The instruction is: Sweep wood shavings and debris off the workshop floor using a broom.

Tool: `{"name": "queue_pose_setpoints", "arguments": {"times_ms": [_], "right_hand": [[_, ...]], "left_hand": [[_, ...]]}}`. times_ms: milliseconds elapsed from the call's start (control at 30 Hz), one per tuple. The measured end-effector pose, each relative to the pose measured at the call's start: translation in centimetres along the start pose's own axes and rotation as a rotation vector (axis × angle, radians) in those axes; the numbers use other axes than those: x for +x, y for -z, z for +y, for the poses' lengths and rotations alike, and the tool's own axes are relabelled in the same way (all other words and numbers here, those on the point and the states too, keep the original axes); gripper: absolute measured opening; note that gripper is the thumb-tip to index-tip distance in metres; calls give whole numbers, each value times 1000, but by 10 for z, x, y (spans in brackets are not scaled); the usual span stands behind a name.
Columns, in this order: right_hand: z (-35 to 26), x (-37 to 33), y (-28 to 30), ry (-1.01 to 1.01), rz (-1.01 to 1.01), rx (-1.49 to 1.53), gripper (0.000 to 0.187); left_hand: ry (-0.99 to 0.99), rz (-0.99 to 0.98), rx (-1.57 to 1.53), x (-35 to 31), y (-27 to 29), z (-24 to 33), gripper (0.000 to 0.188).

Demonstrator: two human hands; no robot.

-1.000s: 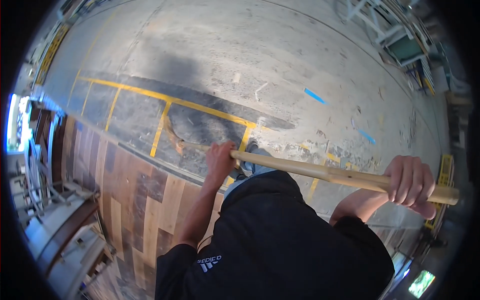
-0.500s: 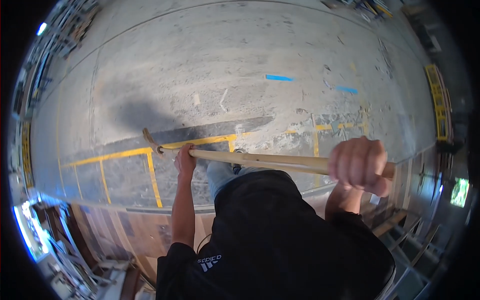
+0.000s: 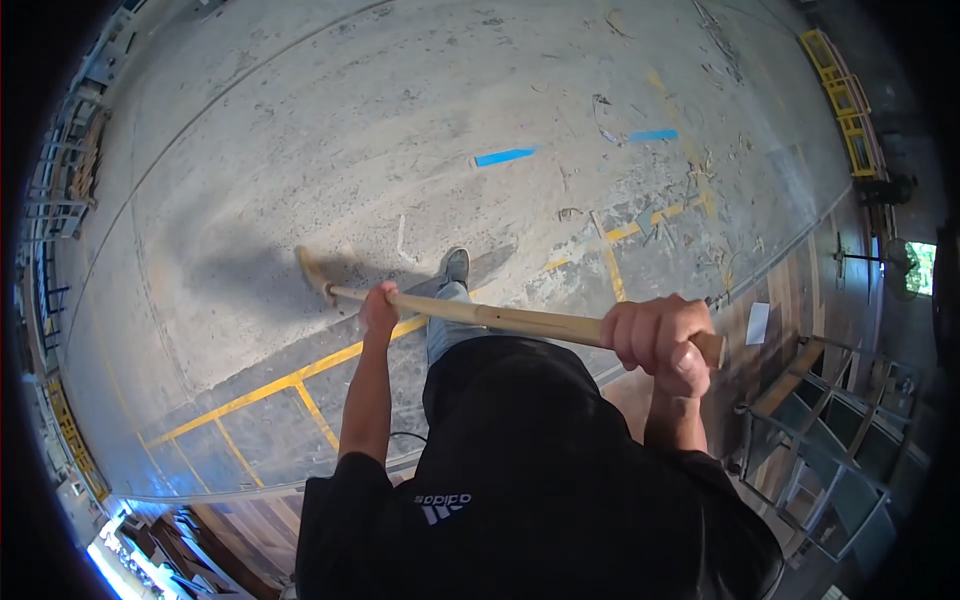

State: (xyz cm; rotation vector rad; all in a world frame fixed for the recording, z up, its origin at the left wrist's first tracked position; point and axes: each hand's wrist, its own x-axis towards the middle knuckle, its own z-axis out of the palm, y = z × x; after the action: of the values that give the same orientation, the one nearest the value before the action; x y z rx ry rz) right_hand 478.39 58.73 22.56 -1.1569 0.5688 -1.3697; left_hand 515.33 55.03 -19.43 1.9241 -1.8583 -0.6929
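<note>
**The broom is now over the grey floor, past the yellow line**

From where I stand, the clearest change is in the place of the broom (image 3: 510,318). A second ago its head (image 3: 313,272) was above the dark painted strip, inside the yellow line (image 3: 290,380); now it is beyond this line, above the pale grey concrete floor (image 3: 300,130). The person has also turned, and one shoe (image 3: 457,267) now shows fully in front of the body. For the work, I judge it means that the sweeping has moved to a different patch of floor. Whether the bristles really touch the concrete, I cannot tell.

The left hand (image 3: 380,310) is grasping the handle low, near the head. The right hand (image 3: 660,342) is clenched around the handle near its upper end (a little bit of wood sticks out past the fist).

Now I count: one broom, held by two hands; one shoe which I can see well; two strips of blue tape (image 3: 505,157) on the floor, separate from each other; one white sheet (image 3: 758,323) at the right; one fan (image 3: 902,262) farther to the right. The small scraps are too many and too blurred for counting.
</note>
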Motion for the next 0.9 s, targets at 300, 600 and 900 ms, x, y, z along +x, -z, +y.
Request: {"name": "queue_pose_setpoints", "arguments": {"times_ms": [300, 600, 900], "right_hand": [[-129, -3, 96, 254, 487, -289, 37], [-234, -7, 223, 242, 412, -603, 31], [-294, -30, 327, 354, 34, -713, 28]], "left_hand": [[-178, -555, -3, 107, -134, 269, 13], [-460, -566, -394, 161, -307, 560, 19], [-529, -293, -595, 173, -397, 726, 15]]}}
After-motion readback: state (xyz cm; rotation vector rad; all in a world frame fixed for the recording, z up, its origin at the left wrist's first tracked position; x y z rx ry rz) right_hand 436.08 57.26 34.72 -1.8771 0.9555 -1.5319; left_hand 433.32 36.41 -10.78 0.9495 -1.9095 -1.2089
